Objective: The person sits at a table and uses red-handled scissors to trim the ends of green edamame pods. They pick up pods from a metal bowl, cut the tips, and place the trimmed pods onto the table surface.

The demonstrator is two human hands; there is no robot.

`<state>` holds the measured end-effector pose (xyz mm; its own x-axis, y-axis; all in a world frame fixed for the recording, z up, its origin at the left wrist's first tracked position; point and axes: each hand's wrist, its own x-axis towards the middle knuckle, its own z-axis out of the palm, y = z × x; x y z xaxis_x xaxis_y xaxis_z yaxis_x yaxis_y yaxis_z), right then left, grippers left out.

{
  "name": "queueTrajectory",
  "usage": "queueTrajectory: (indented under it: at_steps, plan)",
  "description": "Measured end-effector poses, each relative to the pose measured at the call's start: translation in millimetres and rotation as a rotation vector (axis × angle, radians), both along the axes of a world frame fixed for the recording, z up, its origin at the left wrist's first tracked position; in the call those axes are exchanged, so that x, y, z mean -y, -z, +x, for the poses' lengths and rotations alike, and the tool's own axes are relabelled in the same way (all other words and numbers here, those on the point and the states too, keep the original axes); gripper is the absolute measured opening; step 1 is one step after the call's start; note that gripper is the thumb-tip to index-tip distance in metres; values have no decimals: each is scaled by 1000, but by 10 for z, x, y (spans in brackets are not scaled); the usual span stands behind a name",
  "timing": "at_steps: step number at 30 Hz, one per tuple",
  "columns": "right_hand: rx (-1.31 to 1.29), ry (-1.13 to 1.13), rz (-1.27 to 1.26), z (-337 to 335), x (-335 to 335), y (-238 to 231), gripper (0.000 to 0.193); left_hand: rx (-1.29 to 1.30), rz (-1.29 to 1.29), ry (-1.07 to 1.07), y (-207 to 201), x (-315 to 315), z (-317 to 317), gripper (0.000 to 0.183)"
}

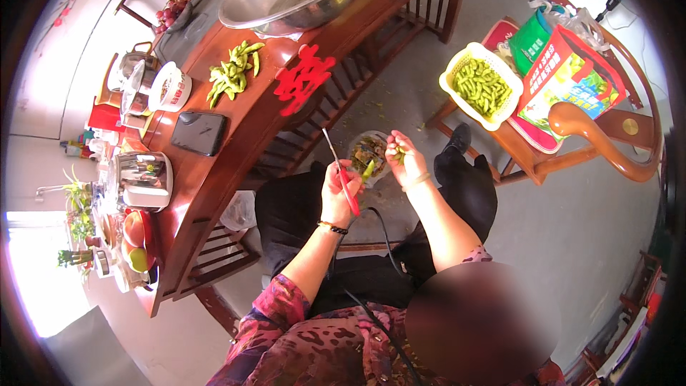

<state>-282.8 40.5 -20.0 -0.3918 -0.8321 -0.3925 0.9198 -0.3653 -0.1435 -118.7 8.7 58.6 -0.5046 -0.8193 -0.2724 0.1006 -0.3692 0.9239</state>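
My left hand (334,196) is closed round a pair of scissors (349,191) with red handles, its blades pointing up and away from me. A green soybean pod (368,170) sticks out beside the same hand's fingertips. My right hand (410,167) is closed on a few green pods (400,151) at its fingers. Below and between the hands stands a clear bowl (384,171) with brownish-green scraps in it, partly hidden. At the right, a pale yellow basket (449,77) full of pods rests on a chair. A loose pile of pods (232,75) lies on the table.
The wooden table (246,125) at the left bears a large steel basin (286,7), a dark phone (199,133), a white tub (170,87) and a steel pot (143,180). Red and green bags (572,78) stand behind the basket. A dark cable (386,232) hangs before me.
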Motion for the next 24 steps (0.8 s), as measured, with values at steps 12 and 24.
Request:
queueTrajectory:
  at_steps: [12, 24]
  plan:
    - [-367, -493, -28, 429, -84, -353, 10, 41, -28, -67, 133, 27, 19, 33]
    - [-929, -633, 183, 370, -129, -378, 11, 876, -949, 381, 208, 74, 284, 45]
